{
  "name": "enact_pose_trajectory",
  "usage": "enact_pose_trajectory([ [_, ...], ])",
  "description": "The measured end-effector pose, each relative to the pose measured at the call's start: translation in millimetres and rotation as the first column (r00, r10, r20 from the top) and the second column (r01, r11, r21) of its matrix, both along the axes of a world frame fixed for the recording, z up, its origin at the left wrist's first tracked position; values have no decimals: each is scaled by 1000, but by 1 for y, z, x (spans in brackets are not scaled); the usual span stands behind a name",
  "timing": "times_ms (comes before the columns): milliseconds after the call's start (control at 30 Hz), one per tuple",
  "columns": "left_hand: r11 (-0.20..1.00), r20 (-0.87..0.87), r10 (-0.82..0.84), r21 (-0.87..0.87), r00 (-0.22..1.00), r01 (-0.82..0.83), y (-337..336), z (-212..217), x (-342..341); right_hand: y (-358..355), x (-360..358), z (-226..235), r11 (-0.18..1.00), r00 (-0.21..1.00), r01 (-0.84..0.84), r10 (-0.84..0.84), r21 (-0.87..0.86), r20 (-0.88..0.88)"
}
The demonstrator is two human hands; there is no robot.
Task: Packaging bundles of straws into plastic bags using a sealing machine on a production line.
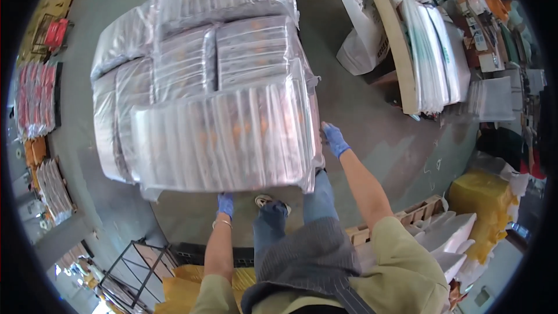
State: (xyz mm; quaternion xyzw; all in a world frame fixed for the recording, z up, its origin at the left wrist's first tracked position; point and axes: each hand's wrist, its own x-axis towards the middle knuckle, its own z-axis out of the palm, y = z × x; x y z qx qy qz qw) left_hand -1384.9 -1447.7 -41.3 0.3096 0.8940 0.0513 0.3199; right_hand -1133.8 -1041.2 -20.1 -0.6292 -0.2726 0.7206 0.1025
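Note:
A large bundle of flat packs in clear plastic wrap lies nearest me, at the front of a stack of similar bundles. My left hand, in a blue glove, reaches under its near edge; the fingers go out of sight beneath the plastic. At the right side of the same bundle is my right hand, also gloved in blue, its fingers curled against the side and partly hidden. Orange and dark patches show faintly through the wrap. What supports the stack cannot be seen.
To the right, a table edge carries stacked plastic sheets, with a white sack beside it. Wrapped red packs stand far left. A black metal frame is at lower left, a yellow wrapped block at lower right.

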Motion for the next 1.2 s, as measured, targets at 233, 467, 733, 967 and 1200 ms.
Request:
enact_pose_trajectory([
  [233, 934, 155, -311, -132, 938, 331, 108, -53, 56, 204, -155, -103, 817, 993, -28, 90, 576, -81],
  [467, 947, 272, -250, -132, 929, 294, 118, -134, 113, 449, -234, -239, 22, 852, -477, -232, 878, 469],
  [733, 941, 186, -128, -288, 974, 179, 62, -98, 111, 427, -310, -207, 519, 929, -168, -201, 838, 310],
  [967, 964, 117, -70, -246, 991, 97, 68, -102, 121, 410, -290, -187, 518, 940, -173, -166, 838, 297],
  [1200, 982, 97, -52, -178, 994, 68, 73, -115, 87, 428, -291, -167, 462, 919, -284, -119, 840, 376],
])
